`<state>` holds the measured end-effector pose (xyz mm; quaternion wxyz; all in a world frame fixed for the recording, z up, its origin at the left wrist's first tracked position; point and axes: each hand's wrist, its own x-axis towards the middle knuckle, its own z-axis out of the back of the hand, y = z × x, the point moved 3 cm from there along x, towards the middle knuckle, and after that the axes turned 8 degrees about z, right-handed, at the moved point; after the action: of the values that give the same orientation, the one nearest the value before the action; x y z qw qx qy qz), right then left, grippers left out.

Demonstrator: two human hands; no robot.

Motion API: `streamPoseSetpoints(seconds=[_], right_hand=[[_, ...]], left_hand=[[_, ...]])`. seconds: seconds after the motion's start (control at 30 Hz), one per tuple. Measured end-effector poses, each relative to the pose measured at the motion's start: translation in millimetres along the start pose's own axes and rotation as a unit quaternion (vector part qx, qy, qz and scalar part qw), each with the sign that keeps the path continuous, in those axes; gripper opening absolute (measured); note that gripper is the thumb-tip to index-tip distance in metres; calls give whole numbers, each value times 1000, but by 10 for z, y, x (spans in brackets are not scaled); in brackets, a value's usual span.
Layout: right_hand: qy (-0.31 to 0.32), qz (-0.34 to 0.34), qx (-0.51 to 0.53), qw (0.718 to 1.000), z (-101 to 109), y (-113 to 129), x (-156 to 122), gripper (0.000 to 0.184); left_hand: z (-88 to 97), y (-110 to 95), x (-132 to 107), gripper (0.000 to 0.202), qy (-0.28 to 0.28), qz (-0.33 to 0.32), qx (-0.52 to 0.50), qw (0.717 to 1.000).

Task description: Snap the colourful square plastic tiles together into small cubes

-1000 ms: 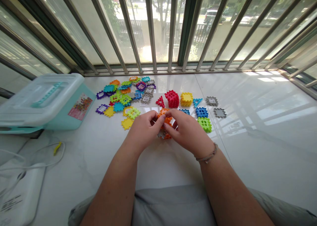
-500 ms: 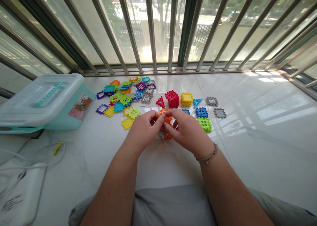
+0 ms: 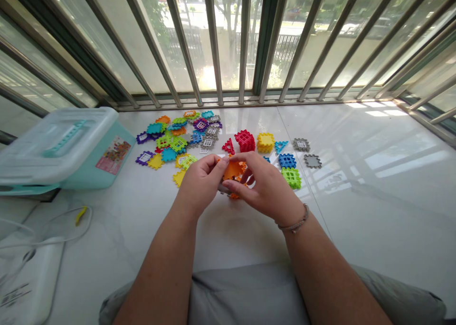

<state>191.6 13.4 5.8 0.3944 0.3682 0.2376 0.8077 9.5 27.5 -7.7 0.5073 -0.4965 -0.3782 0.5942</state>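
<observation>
At the far left, a pale teal plastic storage box (image 3: 60,149) with a translucent lid is placed on the white marble surface (image 3: 374,230). To its right, a loose spread of multicoloured notched plastic tiles (image 3: 174,139) is laid towards the far edge. The left hand (image 3: 199,185) is curled closed, gripping the left side of an orange tile assembly (image 3: 233,170), which is located between the hands, near the middle of the surface. The right hand (image 3: 265,185) is likewise curved and gripping, its fingers set on the assembly's right side. Even pressure from both sides, with notched edges kept aligned, is judged best for such pieces. Orange notched faces are seen, but the assembly's full form is hidden by the fingers. Beyond it stand a red tile cube (image 3: 245,140) and a yellow tile cube (image 3: 265,142). Further right lie a blue tile (image 3: 287,160), a green tile (image 3: 291,177) and a grey tile (image 3: 312,161).
</observation>
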Motion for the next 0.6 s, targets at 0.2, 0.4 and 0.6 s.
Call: streamPoseSetpoints(seconds=[0.2, 0.4, 0.6], right_hand=[[-44, 30, -9, 999, 40, -1, 10, 37], [-27, 62, -49, 997, 57, -7, 6, 39], [-100, 33, -51, 993, 92, 27, -5, 32]], left_hand=[[-12, 0, 5, 41, 56, -6, 0, 998], [7, 3, 1, 47, 72, -31, 52, 996], [-23, -16, -36, 49, 91, -14, -13, 996]])
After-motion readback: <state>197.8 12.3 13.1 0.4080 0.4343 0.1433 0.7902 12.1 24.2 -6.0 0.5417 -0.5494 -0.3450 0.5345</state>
